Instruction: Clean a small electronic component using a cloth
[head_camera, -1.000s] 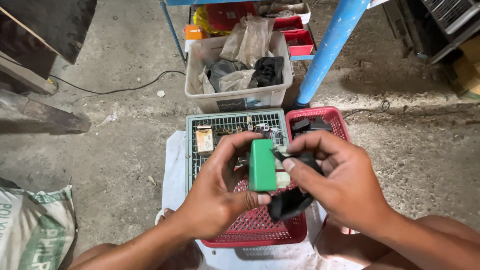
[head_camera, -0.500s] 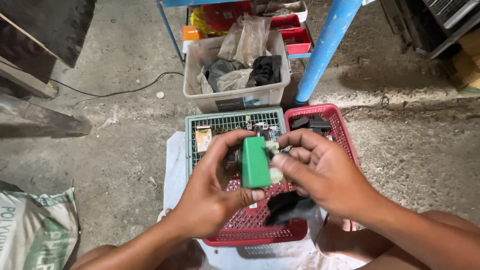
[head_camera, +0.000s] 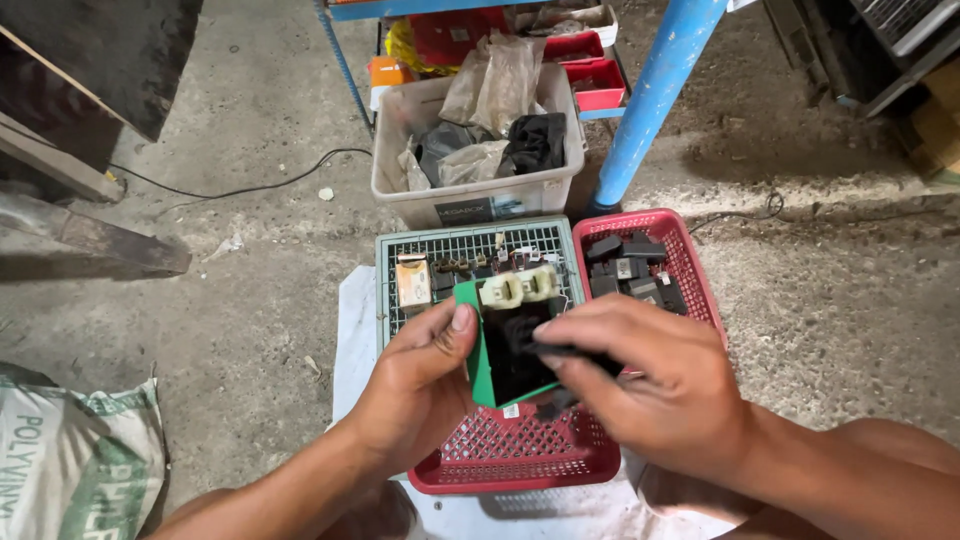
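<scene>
The person sits over the concrete floor (head_camera: 250, 300) and holds a green rectangular module (head_camera: 500, 350) between both hands, above a red plastic basket (head_camera: 520, 460). The left hand (head_camera: 420, 385) grips the module on its left edge: the thumb lies on the front and the other fingers are closed behind it. The right hand (head_camera: 650, 385) comes from the right side, its fingers (head_camera: 560, 345) curled over the dark face of the module and pinching something black there — what exactly it pinches cannot be told, because the hand covers it.

The long axis of the module runs nearly upright in the view, slightly tilted, with two pale connector sockets (head_camera: 520, 287) at the upper end, away from the person. So the module lies between the two hands, the left one carrying it and the right one working on its face.

The module has a green casing and a black filled face; a small white label shows at its lower edge.

Behind it lies a grey-green wire basket (head_camera: 400, 250) with small parts, and just beside it, to the right, a second red basket (head_camera: 690, 260) with black components. Farther away stand a white tub (head_camera: 470, 205) full of bags and a blue post (head_camera: 655, 95). A printed sack (head_camera: 75, 460) lies at the lower left.
</scene>
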